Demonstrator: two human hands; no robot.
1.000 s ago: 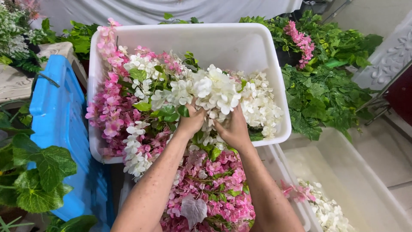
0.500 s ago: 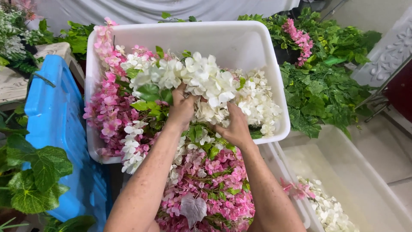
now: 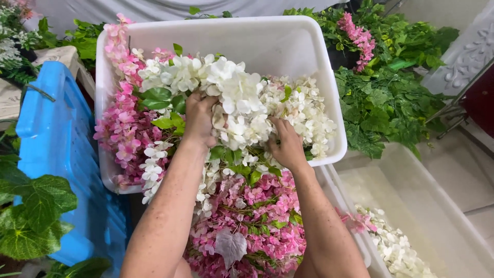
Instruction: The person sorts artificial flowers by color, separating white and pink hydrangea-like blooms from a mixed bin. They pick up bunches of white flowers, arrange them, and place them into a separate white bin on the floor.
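Head view: your left hand (image 3: 199, 119) and right hand (image 3: 286, 145) both curl tight around the white flowers (image 3: 231, 92) in the white tub (image 3: 267, 38).

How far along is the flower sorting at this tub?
Done: pink flowers lie along the white tub's left side. In hand: left hand and right hand both grip the white flower bunch over it. Left: a pink pile sits nearer, outside the tub.
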